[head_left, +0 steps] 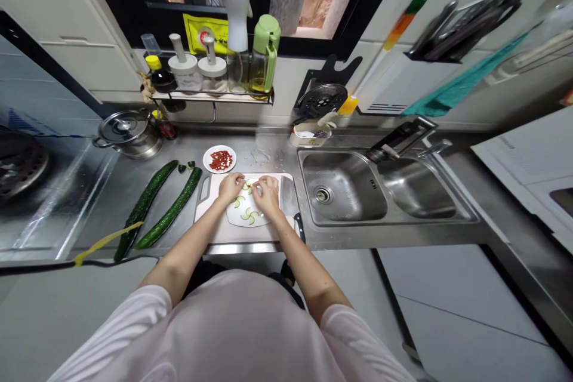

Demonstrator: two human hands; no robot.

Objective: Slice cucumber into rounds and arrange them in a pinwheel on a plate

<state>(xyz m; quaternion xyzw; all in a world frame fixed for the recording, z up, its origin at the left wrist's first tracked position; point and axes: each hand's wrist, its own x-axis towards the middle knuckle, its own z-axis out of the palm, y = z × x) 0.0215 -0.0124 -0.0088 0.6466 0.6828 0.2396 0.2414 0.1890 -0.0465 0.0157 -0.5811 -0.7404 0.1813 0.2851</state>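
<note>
My left hand (231,186) and my right hand (267,192) rest close together over a white plate (236,219) on a white cutting board (210,215). Thin pale-green cucumber slices (249,213) lie on the plate in small pinwheel groups. Both hands have fingers curled in a pinch at the plate's far edge, meeting around small pieces, one with a bit of red; they are too small to name. A knife (293,203) lies on the board's right side, blade pointing away.
Two whole cucumbers (147,206) lie on the steel counter left of the board. A small plate of red bits (219,159) sits behind it. A double sink (344,191) is to the right, a lidded pot (128,131) at far left, bottles on a shelf (210,94).
</note>
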